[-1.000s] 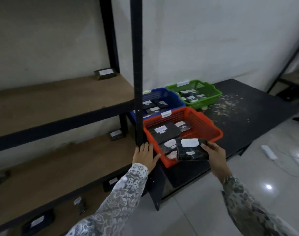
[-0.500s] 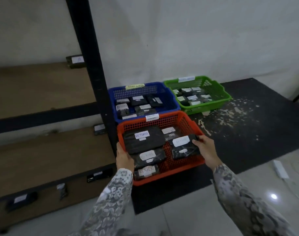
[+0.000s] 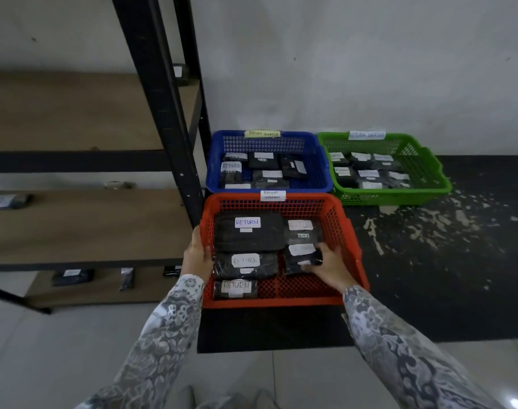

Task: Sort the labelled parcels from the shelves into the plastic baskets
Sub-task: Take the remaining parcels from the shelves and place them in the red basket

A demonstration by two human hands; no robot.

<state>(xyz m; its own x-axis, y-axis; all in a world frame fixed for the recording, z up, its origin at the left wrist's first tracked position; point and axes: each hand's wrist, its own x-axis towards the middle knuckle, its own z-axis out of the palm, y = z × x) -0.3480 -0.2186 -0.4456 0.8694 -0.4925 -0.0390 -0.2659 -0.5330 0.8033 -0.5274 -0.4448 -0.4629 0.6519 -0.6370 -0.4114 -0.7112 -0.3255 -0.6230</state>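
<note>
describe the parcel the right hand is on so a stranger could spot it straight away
Find the red basket, nearest of three on the black table. Along its right side lie two black parcels, one behind the other. The nearer parcel is it, the only one with the right hand gripping it.

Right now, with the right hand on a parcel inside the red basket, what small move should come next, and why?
Probably let go. The right hand holds the black parcel low inside the red basket, in the free space beside the other labelled parcels, so it seems to have arrived. Opening the fingers and lifting the hand clear would finish this placement. The left hand grips the basket's left rim, steadying it.
</note>
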